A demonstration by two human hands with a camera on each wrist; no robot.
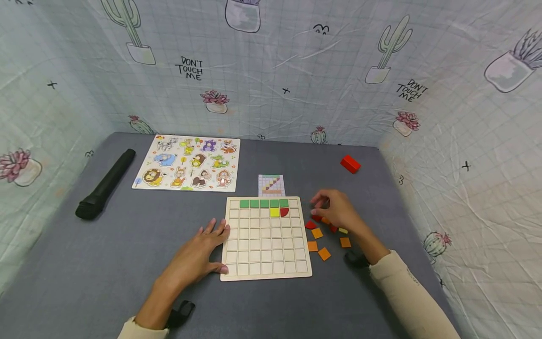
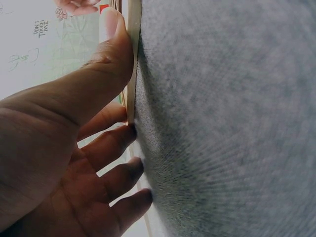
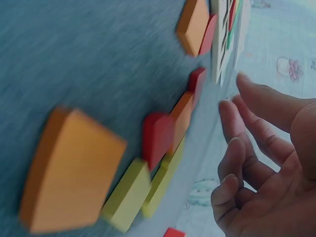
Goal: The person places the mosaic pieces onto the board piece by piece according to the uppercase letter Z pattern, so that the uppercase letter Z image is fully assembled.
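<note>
l hand: grip spread, fingers + thumb on left edge of grid board, prob to stop it sliding on worktop. r hand: grip apart, nothing seen betw thumb + fingers; above loose tiles just right of board, prob set there for easy reach. green tiles in board's top row, yellow tile + red tile in 2nd row. pattern card at far edge, likely for ref.

Pale cactus-print cloth hangs behind a dark grey tabletop.
</note>
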